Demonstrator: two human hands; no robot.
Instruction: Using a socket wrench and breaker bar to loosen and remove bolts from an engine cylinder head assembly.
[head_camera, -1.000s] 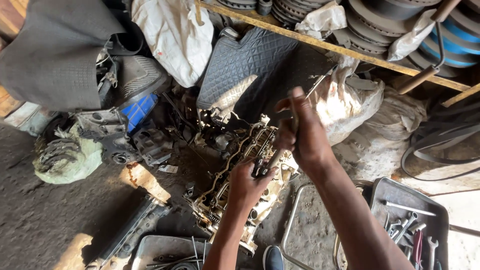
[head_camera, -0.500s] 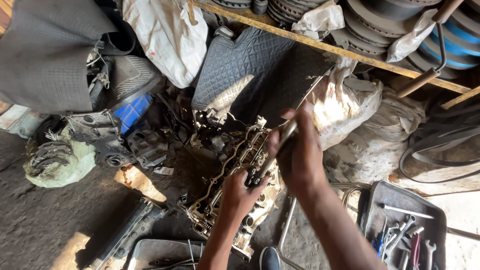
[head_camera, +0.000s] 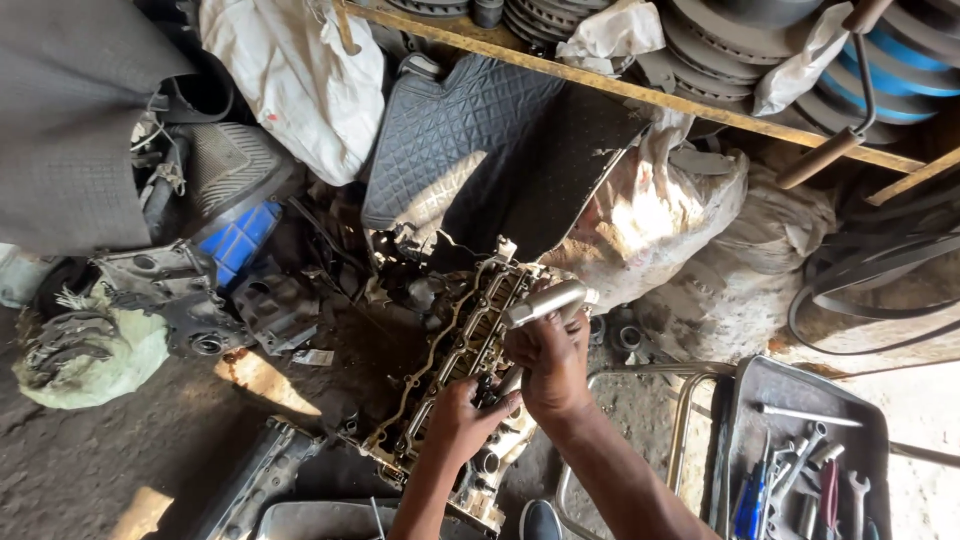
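Observation:
An oily engine cylinder head (head_camera: 455, 350) lies on the dirt floor, running from lower left to upper right. My right hand (head_camera: 552, 362) is closed around a shiny metal tool handle (head_camera: 545, 302) that sticks out up and to the right above the head. My left hand (head_camera: 465, 418) grips the lower end of the same tool where it meets the cylinder head. Both forearms come in from the bottom edge.
A grey metal tray (head_camera: 800, 400) with wrenches and screwdrivers sits on a wire stand at the lower right. Black quilted mats (head_camera: 460, 140), white sacks (head_camera: 300, 80), engine parts and a blue part (head_camera: 238, 240) crowd the far side. Brake discs line a shelf (head_camera: 620, 88).
My right hand has come down from higher up and now grips the tool handle close to my left hand. The view has shifted slightly.

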